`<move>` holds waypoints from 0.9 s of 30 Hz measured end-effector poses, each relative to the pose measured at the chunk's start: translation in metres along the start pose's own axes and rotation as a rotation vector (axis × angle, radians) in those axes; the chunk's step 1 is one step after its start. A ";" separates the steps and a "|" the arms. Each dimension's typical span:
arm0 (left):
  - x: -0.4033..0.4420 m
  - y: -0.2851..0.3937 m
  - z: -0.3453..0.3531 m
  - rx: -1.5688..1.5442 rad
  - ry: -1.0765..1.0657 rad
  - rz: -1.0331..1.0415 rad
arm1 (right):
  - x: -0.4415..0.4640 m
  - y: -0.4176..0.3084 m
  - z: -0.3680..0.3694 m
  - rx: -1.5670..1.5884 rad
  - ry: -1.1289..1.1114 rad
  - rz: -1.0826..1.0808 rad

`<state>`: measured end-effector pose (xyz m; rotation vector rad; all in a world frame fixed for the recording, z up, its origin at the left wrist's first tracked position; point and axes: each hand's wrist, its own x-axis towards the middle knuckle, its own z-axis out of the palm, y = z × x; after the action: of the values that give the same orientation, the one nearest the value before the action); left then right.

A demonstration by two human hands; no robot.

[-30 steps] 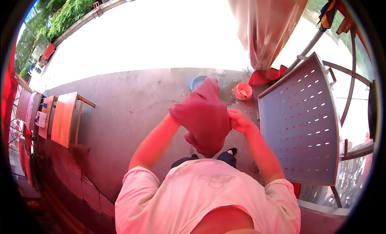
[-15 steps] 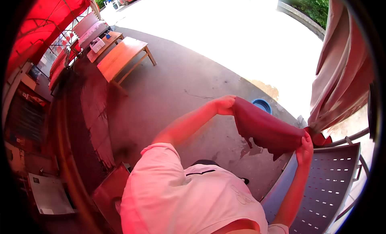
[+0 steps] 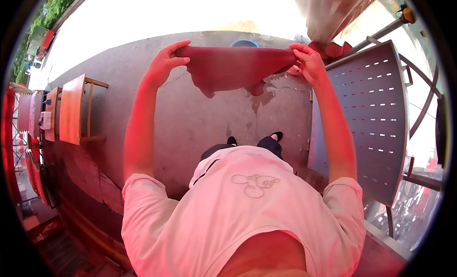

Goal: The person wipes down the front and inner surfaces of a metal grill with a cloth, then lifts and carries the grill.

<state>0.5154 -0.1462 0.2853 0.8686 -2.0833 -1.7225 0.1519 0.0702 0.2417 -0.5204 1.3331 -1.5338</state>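
Note:
A dark red cloth [image 3: 238, 67] is stretched between my two hands at arm's length, its lower edge hanging uneven. My left hand [image 3: 167, 62] pinches the cloth's upper left corner between thumb and fingers. At the opposite corner, my right hand [image 3: 307, 61] grips the cloth the same way. Partly hidden behind the cloth's top edge is a blue basin [image 3: 244, 43] on the floor. Dark wet marks [image 3: 259, 103] show on the concrete below the cloth.
To the right stands a grey slotted panel [image 3: 366, 110] on a metal frame. Wooden tables [image 3: 72, 110] stand at the left. A draped curtain [image 3: 338, 15] hangs at the upper right. Concrete floor [image 3: 190, 120] lies around my feet.
My view has turned to the right, so the tables now sit farther left. The cloth has gone from slanting to nearly level, still held by both hands.

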 end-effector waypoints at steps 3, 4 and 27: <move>0.001 -0.005 0.013 0.577 -0.122 -0.009 | -0.003 0.007 0.001 -0.808 -0.243 -0.291; -0.001 -0.013 0.022 0.728 -0.151 -0.005 | -0.009 0.014 0.006 -1.159 -0.329 -0.468; 0.032 -0.122 0.145 -0.529 -0.406 -0.606 | -0.091 0.171 -0.070 0.185 0.049 0.384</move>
<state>0.4377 -0.0654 0.1295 1.1067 -1.4853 -2.7941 0.1996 0.2006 0.0897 -0.1015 1.2285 -1.3370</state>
